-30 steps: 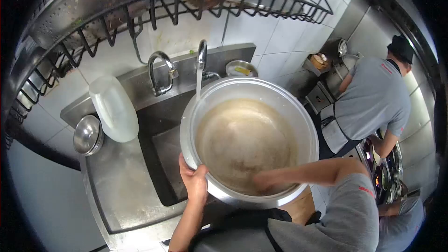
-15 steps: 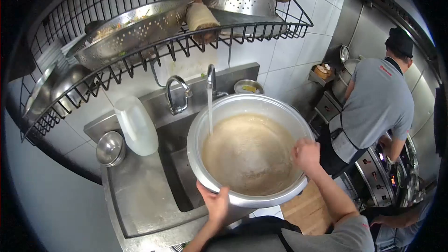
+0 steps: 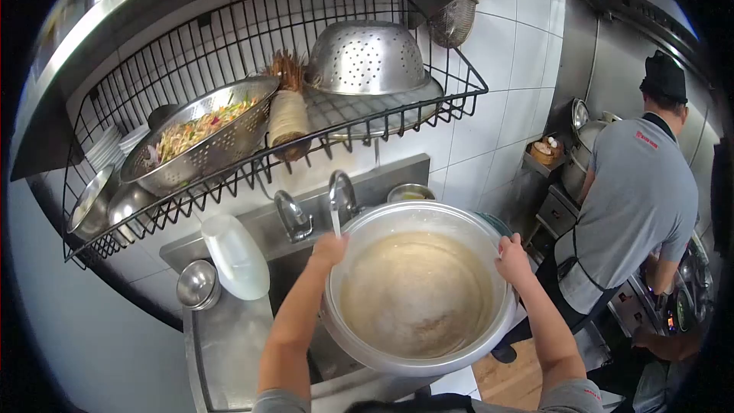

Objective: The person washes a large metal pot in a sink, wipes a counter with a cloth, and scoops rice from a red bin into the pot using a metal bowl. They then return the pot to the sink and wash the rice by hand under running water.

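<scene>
A large silver pot (image 3: pixel 489 348) with a wide rim sits over the sink, holding cloudy, pale brown water (image 3: pixel 417 291). At its upper left rim my left hand (image 3: pixel 329 249) is closed, close to the stream from the tap (image 3: pixel 342 193). My right hand (image 3: pixel 513 258) grips the rim on the opposite side, fingers curled over the edge. Whatever lies under the water cannot be made out clearly. The pot's underside is hidden from view.
A translucent jug (image 3: pixel 235 256) and small metal bowls (image 3: pixel 198 284) stand left of the sink (image 3: pixel 332 348). Overhead, a wire rack (image 3: pixel 252 154) holds a colander of shredded vegetables (image 3: pixel 200 131), a bundled brush (image 3: pixel 289 116) and an upturned colander (image 3: pixel 367 57). A co-worker (image 3: pixel 638 183) stands at right.
My left hand has gone from the near rim to the upper left rim. My right hand has shifted from above the water onto the right rim. The view has tilted upward.
</scene>
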Demonstrator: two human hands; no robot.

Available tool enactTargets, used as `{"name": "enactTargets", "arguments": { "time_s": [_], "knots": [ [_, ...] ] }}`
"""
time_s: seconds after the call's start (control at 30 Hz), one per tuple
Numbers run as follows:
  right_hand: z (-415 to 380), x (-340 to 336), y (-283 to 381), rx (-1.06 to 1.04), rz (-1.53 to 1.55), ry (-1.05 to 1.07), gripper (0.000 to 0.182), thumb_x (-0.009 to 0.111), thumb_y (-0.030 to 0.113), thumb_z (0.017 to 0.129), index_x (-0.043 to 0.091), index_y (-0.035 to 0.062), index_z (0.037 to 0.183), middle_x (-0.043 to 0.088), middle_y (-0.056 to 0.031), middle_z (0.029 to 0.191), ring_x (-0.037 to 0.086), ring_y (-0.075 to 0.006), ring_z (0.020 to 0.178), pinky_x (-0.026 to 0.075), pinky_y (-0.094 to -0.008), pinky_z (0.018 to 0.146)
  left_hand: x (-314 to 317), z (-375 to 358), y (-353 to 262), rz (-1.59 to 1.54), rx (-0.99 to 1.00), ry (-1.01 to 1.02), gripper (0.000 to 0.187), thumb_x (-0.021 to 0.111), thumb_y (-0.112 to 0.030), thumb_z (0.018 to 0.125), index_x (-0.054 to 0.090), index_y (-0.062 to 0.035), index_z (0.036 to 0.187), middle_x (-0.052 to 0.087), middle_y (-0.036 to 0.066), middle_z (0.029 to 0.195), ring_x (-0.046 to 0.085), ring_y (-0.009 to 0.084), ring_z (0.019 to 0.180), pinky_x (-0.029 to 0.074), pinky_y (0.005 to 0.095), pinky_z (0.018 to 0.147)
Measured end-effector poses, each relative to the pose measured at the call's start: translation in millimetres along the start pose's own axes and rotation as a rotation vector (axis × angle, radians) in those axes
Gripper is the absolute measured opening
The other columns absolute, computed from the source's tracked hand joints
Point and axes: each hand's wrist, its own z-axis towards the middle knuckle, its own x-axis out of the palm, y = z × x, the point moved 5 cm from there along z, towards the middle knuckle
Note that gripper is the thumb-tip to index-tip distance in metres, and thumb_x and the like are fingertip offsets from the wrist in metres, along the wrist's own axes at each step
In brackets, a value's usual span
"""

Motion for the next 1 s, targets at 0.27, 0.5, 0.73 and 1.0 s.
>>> {"name": "enactTargets", "arguments": {
  "time_s": [0.27, 0.5, 0.73, 1.0],
  "knots": [
    [75, 12, -5, 0.125, -0.061, 0.105, 0.042, 0.071, 0.031, 0.067, 0.056, 0.0016, 0.094, 0.059, -0.0197, 0.091, 0.058, -0.0387, 0.082, 0.048, -0.0440, 0.072, -10, -80, -25, 0.204, -0.239, 0.150, 0.035, 0.035, -0.025, 0.091, 0.056, 0.0021, 0.093, 0.057, 0.024, 0.096, 0.061, 0.0343, 0.087, 0.050, 0.0411, 0.074],
    [105, 43, 29, -0.218, 0.023, 0.209, 0.040, 0.070, 0.034, 0.067, 0.062, 0.0000, 0.086, 0.062, -0.0200, 0.080, 0.060, -0.0357, 0.079, 0.049, -0.0423, 0.072, 22, 27, 6, 0.130, 0.015, 0.278, 0.032, 0.037, -0.025, 0.091, 0.048, -0.0011, 0.110, 0.059, 0.023, 0.083, 0.060, 0.0335, 0.083, 0.048, 0.0449, 0.070],
    [113, 52, 58, -0.353, 0.018, 0.230, 0.038, 0.071, 0.032, 0.066, 0.062, 0.0005, 0.084, 0.062, -0.0204, 0.077, 0.060, -0.0367, 0.077, 0.049, -0.0436, 0.069, 42, 89, -146, 0.485, 0.711, -0.197, 0.046, 0.043, -0.031, 0.087, 0.038, -0.0090, 0.128, 0.034, 0.008, 0.135, 0.042, 0.0260, 0.116, 0.034, 0.0433, 0.095],
    [117, 61, 51, -0.376, 0.124, 0.274, 0.034, 0.072, 0.028, 0.065, 0.061, 0.0001, 0.082, 0.061, -0.0219, 0.075, 0.060, -0.0380, 0.075, 0.049, -0.0430, 0.068, 106, 1, -25, 1.590, 0.861, -0.011, 0.058, 0.040, -0.031, 0.085, 0.023, -0.0132, 0.138, 0.013, -0.002, 0.147, 0.011, 0.0166, 0.135, 0.005, 0.0413, 0.110]
  ]
}}
